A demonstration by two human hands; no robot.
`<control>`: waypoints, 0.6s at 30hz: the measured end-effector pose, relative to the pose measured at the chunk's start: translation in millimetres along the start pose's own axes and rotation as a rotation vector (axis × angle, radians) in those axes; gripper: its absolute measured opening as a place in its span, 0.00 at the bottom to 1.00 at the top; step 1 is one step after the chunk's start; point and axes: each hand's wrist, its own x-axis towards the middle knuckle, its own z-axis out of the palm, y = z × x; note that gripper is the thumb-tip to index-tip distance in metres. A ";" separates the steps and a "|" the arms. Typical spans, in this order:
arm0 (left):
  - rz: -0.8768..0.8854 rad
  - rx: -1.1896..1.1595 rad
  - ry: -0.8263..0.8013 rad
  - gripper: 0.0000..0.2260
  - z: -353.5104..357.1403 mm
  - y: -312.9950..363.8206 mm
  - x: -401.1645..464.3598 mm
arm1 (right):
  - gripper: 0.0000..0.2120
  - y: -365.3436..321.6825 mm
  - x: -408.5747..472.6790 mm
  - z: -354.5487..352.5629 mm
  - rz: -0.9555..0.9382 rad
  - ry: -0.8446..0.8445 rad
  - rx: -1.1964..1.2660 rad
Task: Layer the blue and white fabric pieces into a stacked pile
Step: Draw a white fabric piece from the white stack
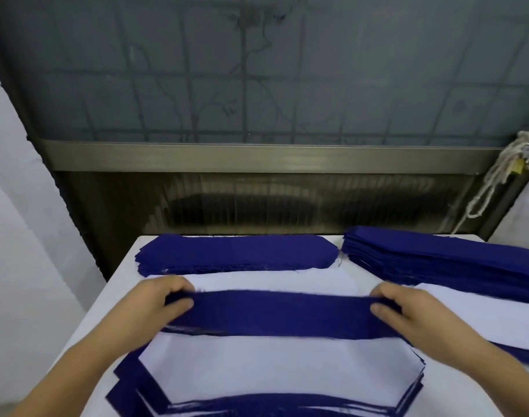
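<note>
Here a blue piece (pixel 282 314) is stretched over the layered pile (pixel 281 374).
Its ends are pinched by both hands (pixel 164 299) (pixel 403 307), kept taut for flat, aligned placement.

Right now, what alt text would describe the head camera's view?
Two bare hands, left hand and right hand, hold a blue strip stretched over a white piece topping the near pile; more blue stacks sit behind.
</note>
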 end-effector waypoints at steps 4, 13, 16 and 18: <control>0.147 -0.035 0.282 0.16 -7.1 7.0 -11.7 | 0.08 -0.4 -9.2 -0.1 -0.198 0.383 -0.100; 0.352 0.154 -0.064 0.19 51.9 -28.7 -62.7 | 0.26 48.7 -60.1 81.0 -0.433 0.290 -0.163; 0.305 0.101 -0.096 0.13 49.9 -33.7 -61.3 | 0.24 44.6 -61.1 78.7 -0.419 0.259 -0.147; 0.242 0.088 -0.192 0.04 43.4 -32.1 -59.0 | 0.17 39.6 -61.0 73.9 -0.398 0.226 -0.150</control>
